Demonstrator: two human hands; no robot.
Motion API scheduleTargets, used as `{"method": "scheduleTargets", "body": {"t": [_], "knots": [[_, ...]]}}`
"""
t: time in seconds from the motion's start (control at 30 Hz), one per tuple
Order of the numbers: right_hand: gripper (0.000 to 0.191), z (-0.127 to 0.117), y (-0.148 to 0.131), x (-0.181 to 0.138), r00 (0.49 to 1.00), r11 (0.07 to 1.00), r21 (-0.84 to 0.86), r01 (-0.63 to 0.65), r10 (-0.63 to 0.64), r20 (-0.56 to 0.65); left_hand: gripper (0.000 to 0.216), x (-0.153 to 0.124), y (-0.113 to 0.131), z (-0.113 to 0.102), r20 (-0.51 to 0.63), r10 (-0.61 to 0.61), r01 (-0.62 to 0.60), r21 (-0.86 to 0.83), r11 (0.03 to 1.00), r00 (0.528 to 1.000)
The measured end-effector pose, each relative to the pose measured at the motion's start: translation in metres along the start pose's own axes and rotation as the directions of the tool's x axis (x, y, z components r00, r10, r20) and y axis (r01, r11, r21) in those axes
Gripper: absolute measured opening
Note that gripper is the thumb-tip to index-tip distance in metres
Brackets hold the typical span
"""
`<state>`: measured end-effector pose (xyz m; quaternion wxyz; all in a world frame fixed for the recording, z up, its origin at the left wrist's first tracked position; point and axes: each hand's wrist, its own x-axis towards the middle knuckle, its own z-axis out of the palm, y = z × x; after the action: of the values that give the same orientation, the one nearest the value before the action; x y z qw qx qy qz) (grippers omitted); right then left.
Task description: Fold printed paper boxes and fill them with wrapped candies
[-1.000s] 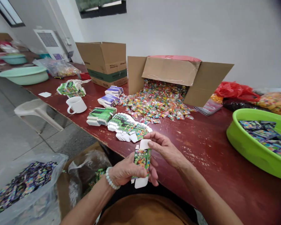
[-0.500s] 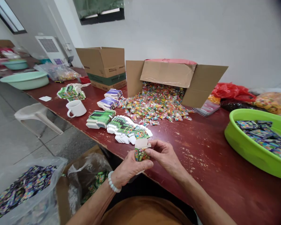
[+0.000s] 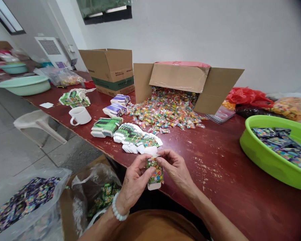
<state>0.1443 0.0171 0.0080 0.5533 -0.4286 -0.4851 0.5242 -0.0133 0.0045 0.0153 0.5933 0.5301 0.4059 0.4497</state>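
A small green printed candy box is upright between my hands at the table's front edge, its white flaps sticking out at top and bottom. My left hand is closed on its left side, thumb across the front. At the upper right of the box, my right hand pinches near the top flap with thumb and forefinger. Just beyond them lies a fanned row of flat green cartons, beside a stack of green cartons. Wrapped candies spill in a heap farther back.
An opened cardboard box lies behind the candies; another carton stands left. A white mug is near the table's left edge. At right is a green basin of dark packets. Below left are a plastic bag and a stool.
The candy box has turned so its printed front and lower white flap now show. My left hand has shifted its hold upward along the side; the right still pinches near the top.
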Motion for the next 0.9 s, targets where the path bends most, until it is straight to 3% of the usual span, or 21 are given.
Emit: {"method": "scheduleTargets", "body": {"t": [0.17, 0.27, 0.33, 0.43, 0.53, 0.63, 0.7, 0.73, 0.83, 0.9], "knots": [[0.028, -0.016, 0.0, 0.007, 0.991, 0.996, -0.089, -0.025, 0.037, 0.132, 0.021, 0.006, 0.002, -0.004, 0.04, -0.099, 0.099, -0.002, 0.995, 0.994], [0.028, -0.018, 0.002, 0.011, 0.988, 0.996, 0.0, -0.092, 0.091, 0.124, 0.02, 0.009, 0.0, -0.003, 0.011, -0.045, 0.044, 0.059, 0.997, 0.999], [0.04, -0.016, 0.003, 0.01, 0.99, 0.995, 0.043, -0.086, 0.08, 0.113, 0.019, 0.009, -0.002, -0.002, -0.021, -0.005, 0.007, 0.098, 0.995, 1.0], [0.025, -0.013, 0.004, 0.007, 0.988, 0.998, -0.066, -0.008, 0.018, 0.153, 0.021, 0.009, -0.007, -0.001, -0.057, -0.005, 0.005, 0.002, 1.0, 0.998], [0.017, -0.012, 0.003, 0.003, 0.983, 0.974, -0.201, 0.105, -0.072, 0.167, 0.049, 0.008, -0.01, -0.001, -0.062, -0.108, 0.09, -0.239, 0.967, 0.992], [0.017, -0.012, 0.003, -0.001, 0.986, 0.977, -0.18, 0.114, -0.088, 0.144, 0.054, 0.007, -0.013, -0.001, 0.128, -0.293, 0.32, -0.389, 0.864, 0.947], [0.018, -0.012, 0.002, -0.002, 0.983, 0.982, -0.167, 0.09, -0.06, 0.174, 0.057, 0.006, -0.015, 0.0, 0.263, -0.383, 0.461, -0.387, 0.799, 0.885], [0.018, -0.013, 0.001, -0.002, 0.977, 0.978, -0.184, 0.097, -0.059, 0.203, 0.059, 0.006, -0.015, 0.0, 0.278, -0.411, 0.493, -0.374, 0.786, 0.868], [0.019, -0.015, 0.0, -0.002, 0.966, 0.957, -0.257, 0.132, -0.067, 0.25, 0.059, 0.007, -0.017, 0.005, 0.187, -0.417, 0.457, -0.335, 0.824, 0.889], [0.02, -0.016, 0.001, -0.001, 0.972, 0.973, -0.227, 0.043, 0.012, 0.235, 0.059, 0.008, -0.017, 0.009, 0.158, -0.387, 0.417, -0.297, 0.859, 0.909]]}}
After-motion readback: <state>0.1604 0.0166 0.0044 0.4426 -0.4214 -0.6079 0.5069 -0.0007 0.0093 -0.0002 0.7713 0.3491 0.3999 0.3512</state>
